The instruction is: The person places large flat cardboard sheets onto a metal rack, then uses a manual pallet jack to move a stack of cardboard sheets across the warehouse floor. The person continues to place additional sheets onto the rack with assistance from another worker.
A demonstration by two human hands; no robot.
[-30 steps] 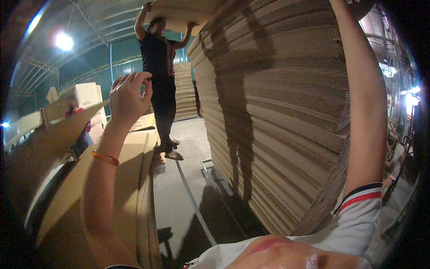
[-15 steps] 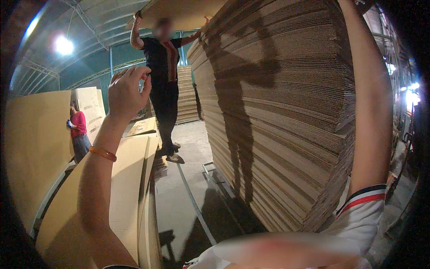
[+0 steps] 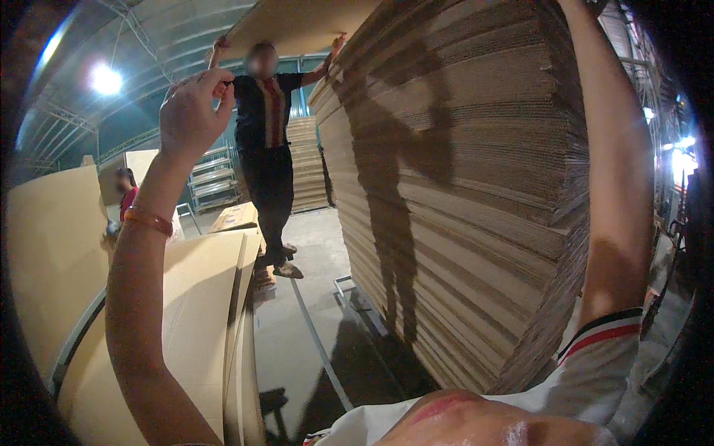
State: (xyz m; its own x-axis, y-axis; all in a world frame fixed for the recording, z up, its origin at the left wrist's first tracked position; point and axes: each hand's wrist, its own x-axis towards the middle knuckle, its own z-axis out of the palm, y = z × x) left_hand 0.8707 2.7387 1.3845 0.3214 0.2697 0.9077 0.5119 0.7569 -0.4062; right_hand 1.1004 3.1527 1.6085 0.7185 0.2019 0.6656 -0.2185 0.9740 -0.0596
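My left hand (image 3: 195,115) is raised at upper left, its fingers curled toward the thumb. A small dark spot shows at the fingertips; I cannot make out what, if anything, is pinched there. An orange bangle (image 3: 148,220) circles that wrist. My right arm (image 3: 613,163) stretches up beside the tall stack of corrugated cardboard sheets (image 3: 476,193); its hand lies beyond the top edge. Across from me a co-worker in dark clothes (image 3: 262,111) holds up a large cardboard sheet (image 3: 305,26) with both hands, near the top of the stack.
Flat cardboard (image 3: 197,297) lies in a pile at my left, with a large upright sheet (image 3: 52,253) beyond. Another person in red (image 3: 128,199) stands there, partly hidden. A metal rail (image 3: 320,342) runs along the floor. A further stack (image 3: 306,163) and racks (image 3: 213,178) stand behind.
My left hand and forearm have moved up and left in the picture. The co-worker's body has shifted slightly left. The person in red is now mostly behind my forearm.
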